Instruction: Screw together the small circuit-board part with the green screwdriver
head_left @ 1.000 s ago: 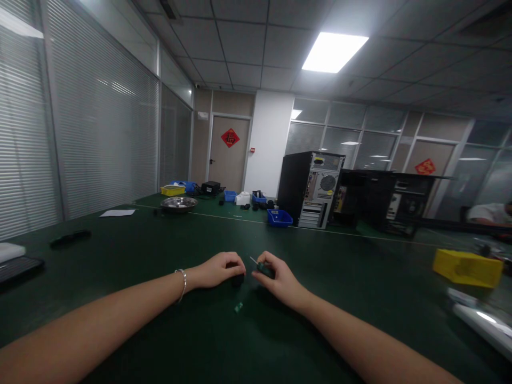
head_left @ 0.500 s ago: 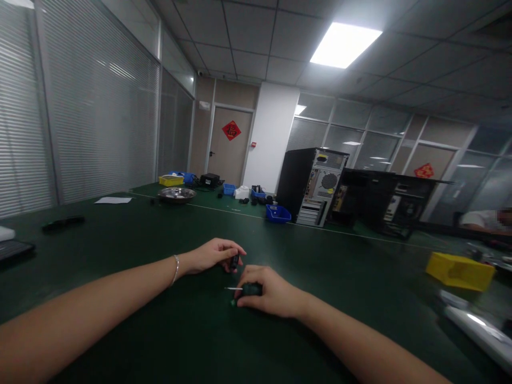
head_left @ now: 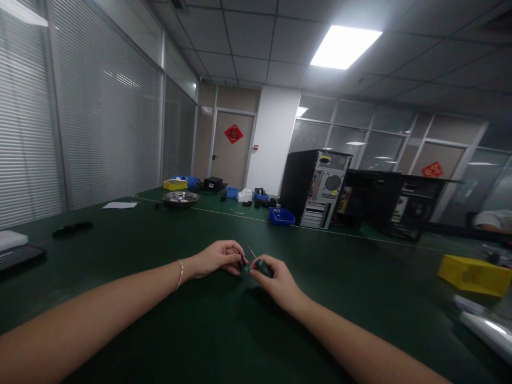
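Near the middle of the green table, my left hand pinches a small black part. Just to its right, my right hand is closed round the dark green handle of a screwdriver, whose thin metal shaft points up and to the left. A small green piece shows between the fingertips of both hands, right beside the black part. Its shape is too small to make out.
A blue bin and a black computer case stand at the back. On the right is a yellow bin. A metal bowl and white paper lie back left. A person's sleeve shows far right.
My right hand has lifted and turned, so the screwdriver shaft now points upward instead of left. The small green piece has come up against the black part in my left hand.
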### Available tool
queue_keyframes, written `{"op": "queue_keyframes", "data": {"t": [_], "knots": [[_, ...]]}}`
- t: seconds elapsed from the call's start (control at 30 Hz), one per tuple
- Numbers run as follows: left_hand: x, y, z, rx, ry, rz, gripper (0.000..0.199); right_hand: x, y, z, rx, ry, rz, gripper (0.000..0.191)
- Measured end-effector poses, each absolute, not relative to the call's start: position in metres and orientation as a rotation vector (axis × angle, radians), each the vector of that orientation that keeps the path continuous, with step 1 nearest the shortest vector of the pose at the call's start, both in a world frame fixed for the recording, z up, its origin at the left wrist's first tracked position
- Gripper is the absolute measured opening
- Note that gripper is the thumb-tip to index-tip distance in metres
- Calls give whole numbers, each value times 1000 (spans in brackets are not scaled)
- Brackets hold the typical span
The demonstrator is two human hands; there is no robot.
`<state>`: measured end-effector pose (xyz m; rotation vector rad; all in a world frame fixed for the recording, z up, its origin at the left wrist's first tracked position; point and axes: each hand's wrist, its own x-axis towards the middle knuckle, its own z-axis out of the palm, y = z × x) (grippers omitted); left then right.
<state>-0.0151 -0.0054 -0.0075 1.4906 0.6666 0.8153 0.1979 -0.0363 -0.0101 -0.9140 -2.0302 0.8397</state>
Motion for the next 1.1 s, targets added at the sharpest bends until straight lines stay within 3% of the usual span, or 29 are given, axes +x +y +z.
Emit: {"op": "queue_keyframes", "data": {"t": [0.7, 1.1], "knots": [[-8, -5, -14, 1628, 770, 816, 35, 192, -35, -11, -937, -1926, 824, 14], [-7, -6, -15, 1659, 754, 849, 26, 191, -37, -9, -924, -1921, 858, 15]]}}
